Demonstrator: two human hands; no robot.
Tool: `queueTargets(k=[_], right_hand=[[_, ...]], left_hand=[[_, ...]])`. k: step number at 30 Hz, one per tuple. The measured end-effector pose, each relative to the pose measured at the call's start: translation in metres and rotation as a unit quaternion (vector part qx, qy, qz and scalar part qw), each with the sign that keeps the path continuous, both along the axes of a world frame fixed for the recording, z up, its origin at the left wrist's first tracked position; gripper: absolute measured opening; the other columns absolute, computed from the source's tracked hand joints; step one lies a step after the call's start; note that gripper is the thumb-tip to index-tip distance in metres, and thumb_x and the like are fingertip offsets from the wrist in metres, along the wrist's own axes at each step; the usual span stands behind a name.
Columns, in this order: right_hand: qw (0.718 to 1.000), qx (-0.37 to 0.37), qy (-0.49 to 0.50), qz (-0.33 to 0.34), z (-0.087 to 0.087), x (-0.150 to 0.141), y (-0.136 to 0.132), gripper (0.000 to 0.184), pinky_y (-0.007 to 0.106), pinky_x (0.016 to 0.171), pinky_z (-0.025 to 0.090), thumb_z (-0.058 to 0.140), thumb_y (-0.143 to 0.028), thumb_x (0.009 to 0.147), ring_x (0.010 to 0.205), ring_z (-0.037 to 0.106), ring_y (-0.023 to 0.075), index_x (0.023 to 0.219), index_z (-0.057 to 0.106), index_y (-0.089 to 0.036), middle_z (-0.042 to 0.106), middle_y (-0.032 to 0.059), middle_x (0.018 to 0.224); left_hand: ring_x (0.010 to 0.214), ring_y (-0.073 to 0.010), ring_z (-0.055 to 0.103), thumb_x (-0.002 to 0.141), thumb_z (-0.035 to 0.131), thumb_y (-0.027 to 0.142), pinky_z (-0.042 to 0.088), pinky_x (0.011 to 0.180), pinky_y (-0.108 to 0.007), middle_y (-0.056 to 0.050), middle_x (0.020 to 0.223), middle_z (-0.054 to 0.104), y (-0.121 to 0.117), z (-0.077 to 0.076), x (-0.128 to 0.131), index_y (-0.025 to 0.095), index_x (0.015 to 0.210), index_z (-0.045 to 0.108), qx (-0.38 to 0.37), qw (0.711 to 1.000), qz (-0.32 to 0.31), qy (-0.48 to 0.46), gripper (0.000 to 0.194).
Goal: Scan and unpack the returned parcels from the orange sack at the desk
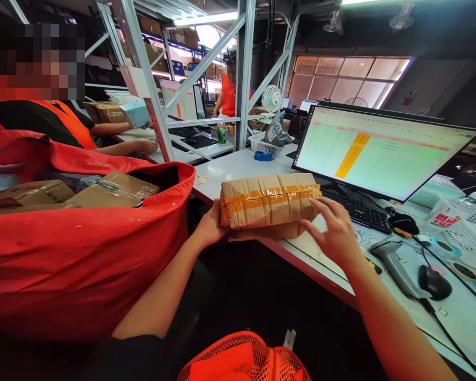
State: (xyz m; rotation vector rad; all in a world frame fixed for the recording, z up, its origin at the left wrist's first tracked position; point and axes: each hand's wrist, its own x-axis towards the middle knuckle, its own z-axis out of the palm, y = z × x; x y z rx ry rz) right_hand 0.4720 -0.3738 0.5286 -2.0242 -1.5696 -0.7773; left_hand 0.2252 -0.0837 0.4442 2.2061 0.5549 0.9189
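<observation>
A taped cardboard parcel (269,203) with crumpled brown sides and a strip of shiny orange-yellow tape is held up over the front edge of the white table (222,166). My left hand (211,225) grips its left end, with the fingers partly hidden behind and under it. At the parcel's right end my right hand (335,227) has its fingers and thumb spread, the tips overlapping the corner. Whether those tips press on the cardboard I cannot tell. A big red fabric bag (103,238) with parcels inside stands to the left.
A monitor (381,148) and keyboard (360,209) stand behind the parcel. On the right lie a barcode scanner (399,264), a black mouse (434,281) and cables. A blue tape roll (264,156) sits near a white basket (262,143). Two people in orange vests are beyond metal posts.
</observation>
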Motion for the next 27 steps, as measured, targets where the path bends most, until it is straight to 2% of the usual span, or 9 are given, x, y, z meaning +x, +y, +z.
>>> queueTargets(k=[3, 8, 12, 14, 17, 19, 22, 26, 27], right_hand=[[0.994, -0.05, -0.052, 0.088, 0.006, -0.036, 0.048, 0.072, 0.053, 0.127, 0.032, 0.07, -0.052, 0.099, 0.15, 0.044, 0.0348, 0.159, 0.05, -0.018, 0.051, 0.0187, 0.16], [0.997, -0.039, -0.03, 0.052, -0.027, -0.037, 0.092, 0.059, 0.05, 0.127, 0.03, 0.063, -0.022, 0.097, 0.144, 0.051, 0.032, 0.155, 0.057, -0.014, 0.061, 0.0184, 0.149], [0.997, -0.017, -0.02, 0.073, -0.035, -0.034, 0.093, 0.056, 0.047, 0.123, 0.035, 0.057, -0.014, 0.094, 0.137, 0.057, 0.0305, 0.149, 0.064, -0.018, 0.068, 0.0142, 0.143], [0.997, -0.019, -0.019, 0.076, -0.036, -0.038, 0.091, 0.058, 0.047, 0.121, 0.035, 0.055, -0.012, 0.092, 0.135, 0.057, 0.0302, 0.149, 0.065, -0.019, 0.068, 0.0131, 0.142], [0.997, -0.031, -0.017, 0.073, -0.036, -0.046, 0.089, 0.057, 0.046, 0.12, 0.036, 0.053, -0.012, 0.093, 0.134, 0.057, 0.0302, 0.148, 0.065, -0.017, 0.069, 0.0135, 0.141], [0.997, -0.032, -0.014, 0.067, -0.036, -0.048, 0.087, 0.055, 0.046, 0.119, 0.036, 0.053, -0.014, 0.094, 0.132, 0.057, 0.0307, 0.148, 0.065, -0.016, 0.07, 0.0143, 0.139], [0.998, -0.029, -0.005, 0.058, -0.036, -0.049, 0.083, 0.056, 0.047, 0.118, 0.037, 0.056, -0.014, 0.091, 0.129, 0.058, 0.0317, 0.146, 0.066, -0.015, 0.07, 0.0147, 0.135], [0.997, -0.053, -0.004, 0.061, -0.045, -0.058, 0.074, 0.055, 0.049, 0.118, 0.037, 0.058, -0.016, 0.092, 0.13, 0.057, 0.0327, 0.146, 0.066, -0.02, 0.068, 0.0141, 0.138], [0.997, -0.053, -0.007, 0.062, -0.048, -0.063, 0.072, 0.053, 0.049, 0.119, 0.036, 0.057, -0.017, 0.094, 0.131, 0.056, 0.0326, 0.146, 0.066, -0.021, 0.067, 0.0141, 0.139]], left_hand=[[0.111, -0.0371, 0.075, 0.078, 0.078, 0.04, 0.061, 0.095, -0.051, -0.012, 0.113, 0.073, -0.01, 0.004, 0.006, 0.023, 0.128, 0.047, -0.004, 1.0, 0.012, 0.012, 0.061], [0.128, -0.0373, 0.068, 0.073, 0.088, 0.048, 0.057, 0.108, -0.052, -0.018, 0.139, 0.066, -0.004, 0.012, -0.005, 0.02, 0.138, 0.048, -0.008, 0.999, -0.01, 0.029, 0.082], [0.153, -0.0403, 0.046, 0.068, 0.093, 0.055, 0.043, 0.125, -0.055, -0.022, 0.167, 0.041, 0.001, 0.057, -0.029, 0.021, 0.162, 0.034, 0.028, 0.997, -0.073, 0.024, 0.116], [0.156, -0.039, 0.042, 0.08, 0.086, 0.057, 0.038, 0.127, -0.057, -0.019, 0.17, 0.037, -0.008, 0.09, -0.024, 0.023, 0.166, 0.03, 0.073, 0.995, -0.055, -0.027, 0.108], [0.153, -0.0425, 0.041, 0.076, 0.092, 0.048, 0.032, 0.128, -0.06, -0.015, 0.157, 0.05, -0.032, 0.132, 0.018, 0.023, 0.155, 0.05, 0.187, 0.981, -0.04, -0.037, 0.093], [0.146, -0.0461, 0.045, 0.068, 0.097, 0.031, 0.029, 0.126, -0.064, -0.015, 0.143, 0.06, -0.047, 0.144, 0.056, 0.02, 0.141, 0.063, 0.252, 0.966, -0.049, 0.031, 0.081], [0.128, -0.0455, 0.058, 0.071, 0.088, 0.016, 0.04, 0.117, -0.061, -0.017, 0.121, 0.07, -0.053, 0.147, 0.095, 0.014, 0.131, 0.069, 0.293, 0.945, -0.035, 0.138, 0.063], [0.1, -0.0323, 0.07, 0.091, 0.072, 0.033, 0.051, 0.103, -0.044, -0.009, 0.093, 0.072, -0.013, 0.163, 0.099, 0.013, 0.107, 0.078, 0.233, 0.957, -0.046, 0.165, 0.026], [0.095, -0.0278, 0.071, 0.095, 0.066, 0.035, 0.051, 0.1, -0.04, -0.006, 0.089, 0.072, 0.003, 0.171, 0.096, 0.011, 0.099, 0.078, 0.198, 0.965, -0.049, 0.163, 0.028]])
